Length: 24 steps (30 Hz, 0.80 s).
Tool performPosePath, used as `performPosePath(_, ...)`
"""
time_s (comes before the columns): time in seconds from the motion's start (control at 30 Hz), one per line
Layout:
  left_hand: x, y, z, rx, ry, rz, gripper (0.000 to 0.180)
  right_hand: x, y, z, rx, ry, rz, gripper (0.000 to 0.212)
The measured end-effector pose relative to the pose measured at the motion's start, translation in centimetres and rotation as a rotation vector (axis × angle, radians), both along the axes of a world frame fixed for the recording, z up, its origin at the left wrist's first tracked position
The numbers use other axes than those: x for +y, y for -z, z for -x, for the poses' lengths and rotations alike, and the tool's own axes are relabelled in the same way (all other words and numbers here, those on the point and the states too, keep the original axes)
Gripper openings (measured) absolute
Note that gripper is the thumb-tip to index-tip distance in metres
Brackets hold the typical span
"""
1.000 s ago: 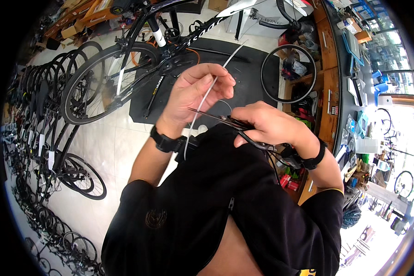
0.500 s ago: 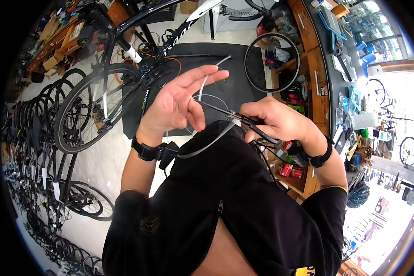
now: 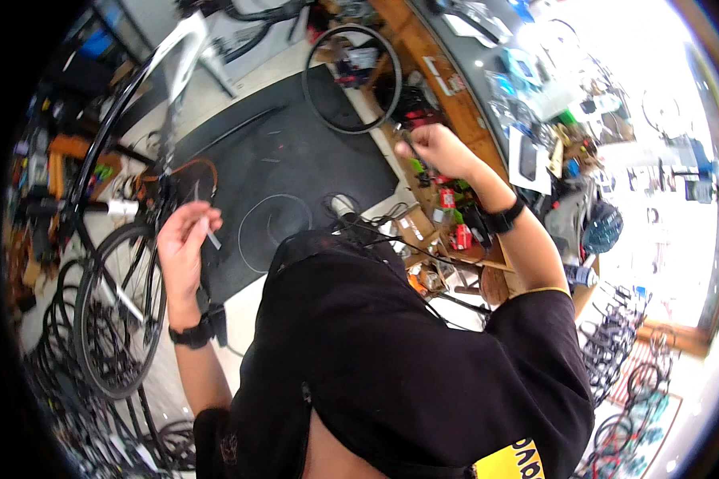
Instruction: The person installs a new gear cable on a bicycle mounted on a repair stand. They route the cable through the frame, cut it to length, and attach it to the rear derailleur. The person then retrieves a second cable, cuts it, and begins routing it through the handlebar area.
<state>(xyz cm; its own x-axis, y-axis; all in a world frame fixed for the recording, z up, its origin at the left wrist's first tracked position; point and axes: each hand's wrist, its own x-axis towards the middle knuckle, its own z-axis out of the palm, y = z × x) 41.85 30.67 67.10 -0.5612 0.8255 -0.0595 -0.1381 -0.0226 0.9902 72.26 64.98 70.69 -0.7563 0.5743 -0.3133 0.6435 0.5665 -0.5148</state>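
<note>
My left hand [image 3: 182, 249], on the left near the bicycle, is closed in a pinch on a pale, thin strip [image 3: 212, 235]. One end of the strip sticks out past the thumb, and another pale end rises above the fingers. Far to the right, my right hand [image 3: 441, 152] is wrapped round a dark-handled hand tool that looks like cutting pliers [image 3: 408, 142]. Its small metal head points away from me, and most of the handles are hidden in the fist. Between the two hands, a thin looped cable [image 3: 252, 209] lies on the black mat [image 3: 327, 160].
A black and white bicycle frame [image 3: 100, 132] with its wheel [image 3: 84, 319] stands on the left. A loose wheel rim [image 3: 306, 80] leans by the wooden drawers [image 3: 447, 80] at the far right. Black cables [image 3: 387, 219] and small red boxes [image 3: 460, 237] lie near my right side.
My hands have moved apart from in front of my lap: the left to the left with the pale strip, the right outward with the tool. The whole view has turned to the right.
</note>
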Motion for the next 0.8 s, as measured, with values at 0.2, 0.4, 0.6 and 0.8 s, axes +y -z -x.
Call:
performPosePath(0.2, 3.0, 0.7, -1.6, 0.18, -0.051, 0.243, 0.019, 20.3, 12.0, -11.2, -0.069, 0.599, -0.478, 0.047)
performPosePath(0.4, 5.2, 3.1, -1.4, 0.455, -0.133, 0.439, 0.019, 38.9, 17.7, -30.0, -0.564, 0.433, -0.741, 0.037)
performPosePath(0.6, -2.0, 3.3, -5.9, 0.208, -0.316, 0.722, 0.016, 41.8, 21.4, -28.5, -0.285, 0.496, -0.773, 0.033)
performPosePath(0.8, -10.8, 6.1, -8.7, 0.01, -0.475, 0.719, 0.015, 36.9, 19.1, -26.5, -0.455, 0.62, -0.735, 0.035)
